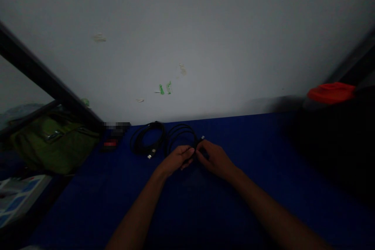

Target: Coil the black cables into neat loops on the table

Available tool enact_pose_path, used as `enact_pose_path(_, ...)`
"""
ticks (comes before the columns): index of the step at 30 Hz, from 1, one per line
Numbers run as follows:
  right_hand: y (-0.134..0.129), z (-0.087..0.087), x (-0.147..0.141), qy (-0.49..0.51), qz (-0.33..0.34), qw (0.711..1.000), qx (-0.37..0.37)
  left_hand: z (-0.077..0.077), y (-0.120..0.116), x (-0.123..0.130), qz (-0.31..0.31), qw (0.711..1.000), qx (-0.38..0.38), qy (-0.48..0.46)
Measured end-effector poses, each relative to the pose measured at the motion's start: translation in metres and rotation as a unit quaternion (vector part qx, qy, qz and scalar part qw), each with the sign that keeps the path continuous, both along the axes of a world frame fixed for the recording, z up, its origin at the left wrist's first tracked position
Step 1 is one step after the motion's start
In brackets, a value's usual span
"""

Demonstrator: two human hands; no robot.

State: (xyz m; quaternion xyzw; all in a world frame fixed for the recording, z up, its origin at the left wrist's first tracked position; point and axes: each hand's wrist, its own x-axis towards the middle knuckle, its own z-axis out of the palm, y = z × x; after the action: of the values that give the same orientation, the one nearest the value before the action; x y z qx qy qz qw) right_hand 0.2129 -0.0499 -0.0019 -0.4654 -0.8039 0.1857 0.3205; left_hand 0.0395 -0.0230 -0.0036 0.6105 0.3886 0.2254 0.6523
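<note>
A black cable [179, 126] lies in loose loops on the blue surface, and its near side runs into my hands. My left hand [179, 158] is closed on it, thumb against fingers. Close beside it, my right hand [213, 157] pinches the same cable, its fingertips almost meeting the left thumb. A pale metal plug [202, 138] sticks out just above the right fingers. To the left rests a second coiled black cable [148, 138], with a light USB plug [151, 154] at its near end. The stretch of cable between my fingers is dark and mostly hidden.
Behind the blue surface [117, 203] rises a grey wall [205, 47] with tape scraps. Dark items [115, 134], partly blurred, lie by the left post. A green bag [55, 136] stands further left. On the right is a large black shape [336, 148] with an orange thing [331, 92].
</note>
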Motion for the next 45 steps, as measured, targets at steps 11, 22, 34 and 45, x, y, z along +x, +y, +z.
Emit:
enact_pose_path(11, 0.002, -0.003, 0.009, -0.134, 0.073, 0.979, 0.133, 0.002, -0.001, -0.001, 0.017, 1.0, 0.005, -0.008)
enact_pose_path(22, 0.005, -0.007, 0.007, -0.178, 0.046, 0.966, 0.179, 0.004, -0.003, 0.005, 0.041, 0.999, 0.026, 0.012)
enact_pose_path(34, -0.001, -0.009, -0.018, 0.409, -0.068, 0.828, -0.377, -0.01, -0.004, 0.016, 0.121, 0.976, 0.158, 0.091)
enact_pose_path(45, 0.007, -0.003, 0.006, 0.252, 0.023, 0.93, -0.266, -0.004, -0.005, 0.011, 0.108, 0.977, 0.158, 0.094)
